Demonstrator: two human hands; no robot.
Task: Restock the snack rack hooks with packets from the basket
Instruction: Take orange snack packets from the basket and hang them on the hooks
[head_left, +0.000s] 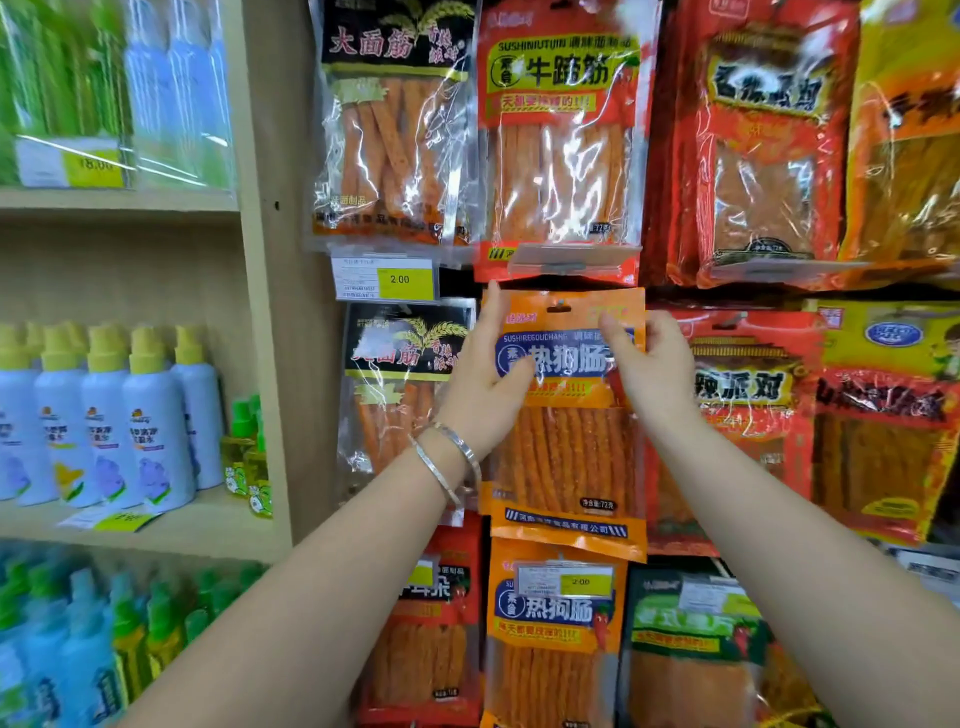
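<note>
Orange packet (563, 415) held between left hand (485, 374) and right hand (649, 369)

Bright, even shop light falls from above and in front, and shadows are faint and soft. White glare streaks across the clear film of the black-topped packet (389, 150) and the red packet (561, 171) beside it. The orange packet (566, 441) at centre reads sharp. The green bottles (57, 78) at upper left and the yellow packet (904, 156) at the right edge smear with blur. The shelf post (265, 312) leans with wide-angle bending.
</note>
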